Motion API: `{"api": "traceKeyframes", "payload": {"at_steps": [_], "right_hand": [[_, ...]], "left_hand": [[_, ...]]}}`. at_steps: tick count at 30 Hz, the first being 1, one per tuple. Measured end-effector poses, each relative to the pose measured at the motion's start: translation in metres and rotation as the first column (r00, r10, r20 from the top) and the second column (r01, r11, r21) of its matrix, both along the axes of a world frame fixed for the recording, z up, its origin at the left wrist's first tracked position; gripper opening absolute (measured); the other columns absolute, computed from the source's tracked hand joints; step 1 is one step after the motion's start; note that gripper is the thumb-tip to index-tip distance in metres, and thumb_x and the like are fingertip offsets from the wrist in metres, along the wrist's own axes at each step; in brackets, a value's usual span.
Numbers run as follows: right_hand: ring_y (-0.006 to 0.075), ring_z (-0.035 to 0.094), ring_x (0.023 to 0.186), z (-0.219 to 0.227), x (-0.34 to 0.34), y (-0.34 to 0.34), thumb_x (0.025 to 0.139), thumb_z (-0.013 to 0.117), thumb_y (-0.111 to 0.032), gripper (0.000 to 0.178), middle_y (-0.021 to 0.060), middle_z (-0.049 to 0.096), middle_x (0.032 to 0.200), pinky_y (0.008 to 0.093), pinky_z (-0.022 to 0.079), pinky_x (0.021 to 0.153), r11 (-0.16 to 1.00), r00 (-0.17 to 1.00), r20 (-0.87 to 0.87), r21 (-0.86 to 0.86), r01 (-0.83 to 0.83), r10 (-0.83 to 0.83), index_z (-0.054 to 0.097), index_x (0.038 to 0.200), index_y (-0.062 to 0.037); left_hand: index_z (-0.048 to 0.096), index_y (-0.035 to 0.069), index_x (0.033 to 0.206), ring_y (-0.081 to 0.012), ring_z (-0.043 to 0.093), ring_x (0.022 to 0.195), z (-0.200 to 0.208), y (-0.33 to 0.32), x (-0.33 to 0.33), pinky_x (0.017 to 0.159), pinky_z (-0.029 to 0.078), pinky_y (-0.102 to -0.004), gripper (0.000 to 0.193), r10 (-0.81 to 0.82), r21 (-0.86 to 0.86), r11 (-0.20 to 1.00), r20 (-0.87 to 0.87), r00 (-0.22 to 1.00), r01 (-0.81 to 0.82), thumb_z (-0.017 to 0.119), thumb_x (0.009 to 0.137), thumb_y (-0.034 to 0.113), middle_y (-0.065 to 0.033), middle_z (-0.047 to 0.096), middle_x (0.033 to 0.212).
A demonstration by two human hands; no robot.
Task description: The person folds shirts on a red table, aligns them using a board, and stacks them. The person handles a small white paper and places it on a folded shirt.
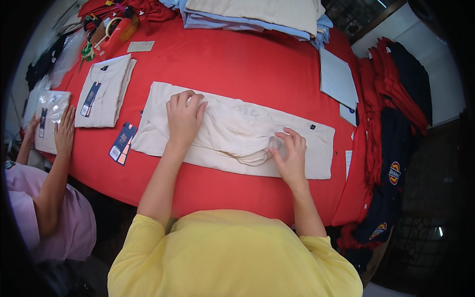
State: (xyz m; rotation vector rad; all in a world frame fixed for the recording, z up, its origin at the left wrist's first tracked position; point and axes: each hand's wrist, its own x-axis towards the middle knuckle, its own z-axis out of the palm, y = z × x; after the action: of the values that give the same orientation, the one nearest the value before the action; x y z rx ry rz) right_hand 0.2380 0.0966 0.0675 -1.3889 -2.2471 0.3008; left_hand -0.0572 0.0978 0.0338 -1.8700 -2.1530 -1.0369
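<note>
Cream-and-blue cloth stack at far edge, pale sheets at right, red garments beside navy garments farther right

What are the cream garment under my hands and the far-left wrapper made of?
The cream garment seems soft, matte cloth, perhaps cotton, by its rumpled folds; fibre unclear. The wrapper looks like thin, glossy clear plastic: it glints and is see-through.

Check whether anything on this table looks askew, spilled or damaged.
The cream garment is rumpled between the left hand and right hand, which looks odd against its flat right end and the neatly folded shirt further left. I see no spill or obvious damage.
</note>
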Motion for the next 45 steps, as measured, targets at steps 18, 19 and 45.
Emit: {"api": "traceKeyframes", "payload": {"at_steps": [18, 19, 45], "right_hand": [[0.0345, 0.049, 0.106, -0.05, 0.14, 0.024, 0.09, 0.058, -0.031, 0.036, 0.0155, 0.056, 0.111, 0.0519, 0.036, 0.092, 0.683, 0.673, 0.124, 0.203, 0.702, -0.729, 0.06, 0.113, -0.0039], [0.0343, 0.049, 0.105, -0.051, 0.144, 0.026, 0.09, 0.058, -0.032, 0.035, 0.0151, 0.056, 0.11, 0.0513, 0.037, 0.091, 0.679, 0.659, 0.163, 0.172, 0.714, -0.734, 0.059, 0.112, -0.0041], [0.0233, 0.061, 0.087, 0.021, -0.006, -0.018, 0.089, 0.063, -0.032, 0.056, 0.02, 0.058, 0.116, 0.0346, 0.051, 0.076, 0.932, 0.979, -0.165, -0.324, -0.165, 0.116, 0.043, 0.133, -0.0028]], "left_hand": [[0.051, 0.01, 0.133, -0.0308, 0.033, 0.136, -0.006, -0.009, 0.105, 0.112, 0.021, -0.0531, 0.05, -0.437, -0.116, 0.9, -0.238, 0.868, 0.421, 0.06, 0.088, 0.03, -0.0125, 0.042, 0.143], [0.051, 0.011, 0.133, -0.0305, 0.033, 0.135, -0.011, -0.004, 0.127, 0.112, 0.022, -0.0519, 0.049, -0.509, -0.126, 0.861, -0.217, 0.833, 0.493, 0.059, 0.089, 0.031, -0.0122, 0.042, 0.143], [0.044, 0.0, 0.133, -0.0334, 0.052, 0.115, 0.0, -0.008, 0.126, 0.095, 0.043, -0.043, 0.046, -0.385, -0.031, 0.866, 0.596, 0.705, 0.499, 0.052, 0.092, 0.02, -0.0188, 0.054, 0.126]]}}
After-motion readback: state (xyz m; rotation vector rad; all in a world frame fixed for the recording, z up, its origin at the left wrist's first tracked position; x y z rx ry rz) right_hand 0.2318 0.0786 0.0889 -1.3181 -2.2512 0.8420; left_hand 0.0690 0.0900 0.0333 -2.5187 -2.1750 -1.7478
